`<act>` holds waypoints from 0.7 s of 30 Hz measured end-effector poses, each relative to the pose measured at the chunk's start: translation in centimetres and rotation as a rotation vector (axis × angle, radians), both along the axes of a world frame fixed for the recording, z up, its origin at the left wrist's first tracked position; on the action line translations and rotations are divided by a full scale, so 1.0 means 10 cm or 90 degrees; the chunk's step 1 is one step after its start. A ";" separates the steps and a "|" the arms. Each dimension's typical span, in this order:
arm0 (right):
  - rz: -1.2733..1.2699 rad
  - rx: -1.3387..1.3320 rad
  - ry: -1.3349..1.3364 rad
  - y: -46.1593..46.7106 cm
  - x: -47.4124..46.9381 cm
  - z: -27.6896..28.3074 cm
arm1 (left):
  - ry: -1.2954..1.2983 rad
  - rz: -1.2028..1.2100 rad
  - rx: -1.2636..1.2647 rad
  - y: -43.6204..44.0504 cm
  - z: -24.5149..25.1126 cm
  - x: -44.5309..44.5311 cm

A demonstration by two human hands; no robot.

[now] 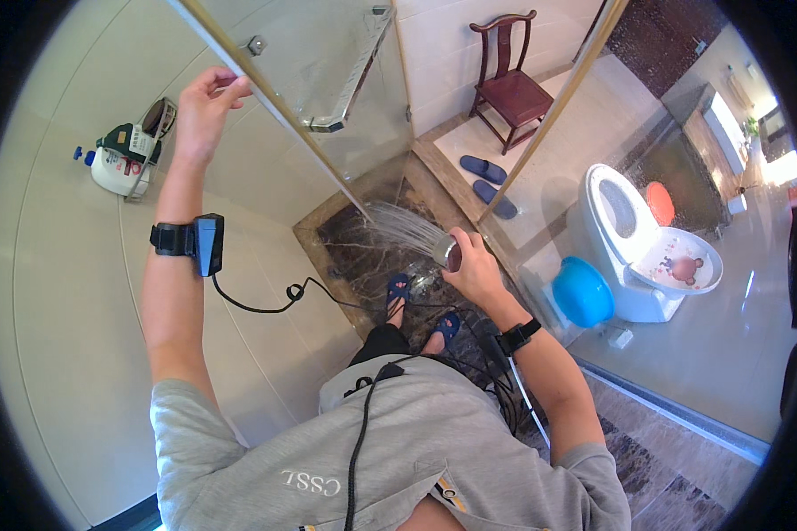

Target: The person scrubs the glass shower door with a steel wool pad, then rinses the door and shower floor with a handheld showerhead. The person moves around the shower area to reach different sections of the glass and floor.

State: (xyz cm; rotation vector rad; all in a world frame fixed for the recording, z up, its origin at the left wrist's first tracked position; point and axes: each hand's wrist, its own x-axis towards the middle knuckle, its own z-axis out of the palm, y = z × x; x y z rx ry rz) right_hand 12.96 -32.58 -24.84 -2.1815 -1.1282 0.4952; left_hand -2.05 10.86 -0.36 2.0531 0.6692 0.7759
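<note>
My left hand [206,99] is raised at the upper left, its thumb and fingers at the metal-trimmed edge of a glass shower door [292,126]. The door stands swung inward and carries a square metal handle [352,83]. In my right hand [473,269] is a round shower head [446,253]. Jets of water [402,229] leave it toward the lower end of the door edge and the wet dark marble floor [352,245]. Part of the shower head is hidden by my fingers.
A wire rack with bottles [129,156] hangs on the left tiled wall. Loose black cables [498,391] run by my right side. Beyond the glass are a wooden chair [515,99], blue slippers [485,169], a toilet [637,265] and a blue basin [581,292].
</note>
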 end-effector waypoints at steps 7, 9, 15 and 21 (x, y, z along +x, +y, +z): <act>-0.042 -0.031 -0.019 -0.26 -0.11 0.04 | -0.050 -0.144 0.072 -0.36 -0.14 0.40; -0.040 -0.029 -0.014 -0.32 -0.14 0.10 | -0.012 -0.124 0.077 -0.48 -0.16 0.51; -0.072 -0.011 -0.011 -0.46 -0.15 0.18 | -0.015 -0.018 0.214 -0.66 -0.24 1.06; -0.105 -0.013 -0.013 -0.57 -0.17 0.11 | -0.031 -0.359 -0.200 -1.00 -0.46 2.12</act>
